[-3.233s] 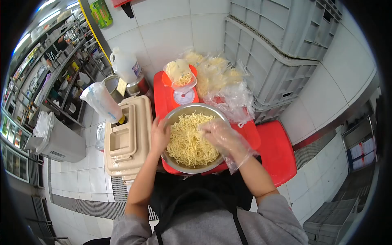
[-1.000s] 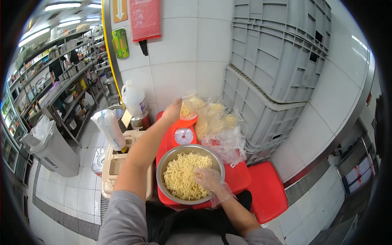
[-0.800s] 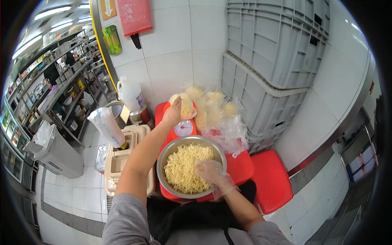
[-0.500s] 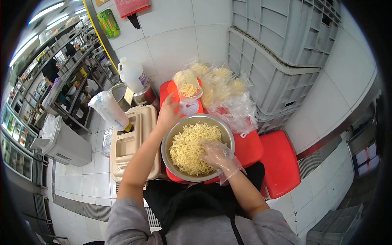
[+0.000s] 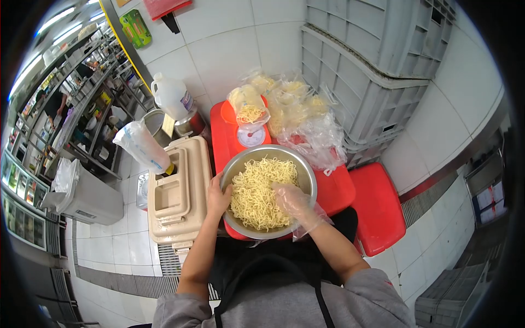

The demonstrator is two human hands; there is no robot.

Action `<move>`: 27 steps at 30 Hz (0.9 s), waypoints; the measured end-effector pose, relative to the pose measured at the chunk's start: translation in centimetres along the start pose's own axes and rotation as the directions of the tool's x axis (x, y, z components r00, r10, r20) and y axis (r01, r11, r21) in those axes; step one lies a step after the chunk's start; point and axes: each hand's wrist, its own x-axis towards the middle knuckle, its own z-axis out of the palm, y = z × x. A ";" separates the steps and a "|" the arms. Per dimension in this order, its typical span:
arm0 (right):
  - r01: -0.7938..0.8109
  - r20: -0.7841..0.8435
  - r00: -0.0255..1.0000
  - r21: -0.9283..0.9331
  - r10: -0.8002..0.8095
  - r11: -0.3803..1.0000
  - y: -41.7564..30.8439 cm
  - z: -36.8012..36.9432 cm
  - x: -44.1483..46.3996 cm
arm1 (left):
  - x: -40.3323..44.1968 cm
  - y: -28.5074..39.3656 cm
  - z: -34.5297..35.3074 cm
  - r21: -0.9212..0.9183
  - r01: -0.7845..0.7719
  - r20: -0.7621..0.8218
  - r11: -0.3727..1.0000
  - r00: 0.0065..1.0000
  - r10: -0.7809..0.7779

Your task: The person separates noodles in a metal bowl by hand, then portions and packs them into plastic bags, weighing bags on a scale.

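Observation:
A steel bowl (image 5: 307, 165) full of pale noodles (image 5: 257, 191) stands on a red stool top (image 5: 338, 188) in front of me. My left hand (image 5: 219, 197) is bare and rests on the bowl's left rim, thumb inside, fingers round the edge. My right hand (image 5: 295, 201), in a clear plastic glove, is in the bowl at the right side of the noodles, its fingertips partly hidden among them. Behind the bowl is an orange scale (image 5: 252, 135) with a bag of noodles (image 5: 249, 106) on its pan. More bagged noodles (image 5: 295, 98) and empty clear bags (image 5: 317, 139) lie to its right.
Left of the bowl is a beige lidded box (image 5: 180, 218) with a plastic-wrapped roll (image 5: 143, 147) on it. A white jug (image 5: 170, 95) stands behind. Grey crates (image 5: 350, 93) are stacked at the right, above a red stool (image 5: 377, 210). A person (image 5: 54, 105) is at the far left shelves.
My left hand has come back from the bag on the scale to the bowl's left rim. My right hand has stayed in the noodles. The view has tilted downward.

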 end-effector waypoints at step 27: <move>0.212 -0.100 0.957 -0.396 -0.272 0.894 -9.0 -5.1 -1.5 | 8.4 9.5 1.9 -0.073 -0.271 -0.035 0.960 0.963 0.269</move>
